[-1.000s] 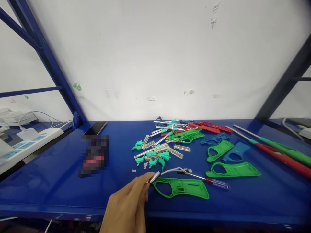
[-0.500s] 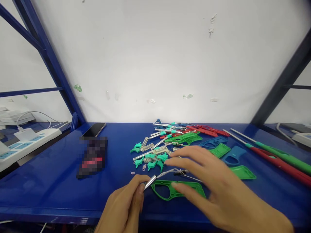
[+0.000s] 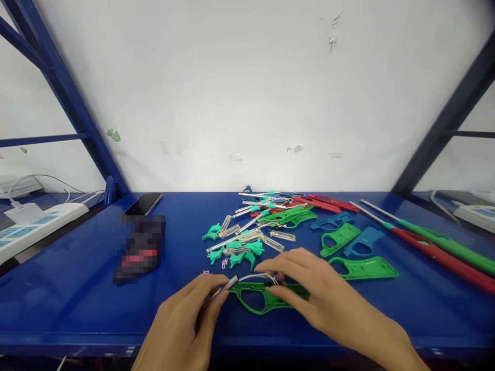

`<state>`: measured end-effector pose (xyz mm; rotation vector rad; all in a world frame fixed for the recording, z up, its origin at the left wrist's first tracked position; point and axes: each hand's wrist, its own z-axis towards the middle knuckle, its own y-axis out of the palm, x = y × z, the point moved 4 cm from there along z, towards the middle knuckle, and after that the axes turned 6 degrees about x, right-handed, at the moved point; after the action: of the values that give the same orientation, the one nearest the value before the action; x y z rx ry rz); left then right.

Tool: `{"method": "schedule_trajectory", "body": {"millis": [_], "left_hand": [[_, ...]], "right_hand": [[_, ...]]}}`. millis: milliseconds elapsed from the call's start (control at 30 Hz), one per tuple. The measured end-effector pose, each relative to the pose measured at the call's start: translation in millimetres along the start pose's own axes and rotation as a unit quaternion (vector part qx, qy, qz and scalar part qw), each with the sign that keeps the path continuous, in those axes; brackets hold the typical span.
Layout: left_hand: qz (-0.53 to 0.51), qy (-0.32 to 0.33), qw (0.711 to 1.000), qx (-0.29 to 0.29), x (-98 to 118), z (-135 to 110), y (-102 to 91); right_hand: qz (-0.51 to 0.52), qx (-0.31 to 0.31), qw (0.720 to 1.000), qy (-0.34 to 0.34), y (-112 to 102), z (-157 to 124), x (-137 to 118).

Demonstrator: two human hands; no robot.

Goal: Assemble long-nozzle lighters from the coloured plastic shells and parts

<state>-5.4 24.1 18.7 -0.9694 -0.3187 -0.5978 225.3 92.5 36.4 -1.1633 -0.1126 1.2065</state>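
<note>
My left hand (image 3: 185, 319) grips a thin silver metal tube (image 3: 232, 282) between thumb and forefinger. Pale wires (image 3: 253, 276) run from the tube's end toward my right hand (image 3: 320, 293), whose thumb and fingers close on their far end. Just behind and below the wires lies a green plastic lighter handle half (image 3: 278, 302), its open inner side up and its right end partly covered by my right hand. Beyond my hands are teal plastic trigger pieces (image 3: 253, 248) and clear small tanks (image 3: 283, 235).
More handle shells, such as a blue one (image 3: 365, 241) and a green one (image 3: 367, 268), lie to the right. Long red (image 3: 436, 252) and green (image 3: 448, 245) lighters rest at the far right. A phone (image 3: 143, 205) and a blurred dark item (image 3: 141, 250) lie left.
My right hand has moved left and down, closing its fingers onto the wire ends. The tube in my left hand has tipped flatter. The view has shifted slightly.
</note>
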Motion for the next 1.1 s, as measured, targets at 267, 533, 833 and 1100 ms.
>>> {"method": "schedule_trajectory", "body": {"millis": [267, 533, 833, 1100], "left_hand": [[0.101, 0.058, 0.993, 0.032, -6.6, -1.7, 5.3], [0.077, 0.071, 0.994, 0.02, -3.0, 2.7, 6.5], [0.1, 0.082, 0.992, 0.009, -3.8, 4.9, 8.4], [0.094, 0.098, 0.99, 0.034, -1.7, 9.5, 2.2]], "right_hand": [[0.019, 0.011, 1.0, 0.001, -0.8, -0.1, -0.7], [0.028, -0.007, 0.999, -0.018, 3.2, -3.2, 0.3], [0.017, -0.031, 0.999, 0.0, 6.3, -4.5, 1.7], [-0.005, -0.033, 0.999, -0.016, 6.4, -3.4, 0.8]]}}
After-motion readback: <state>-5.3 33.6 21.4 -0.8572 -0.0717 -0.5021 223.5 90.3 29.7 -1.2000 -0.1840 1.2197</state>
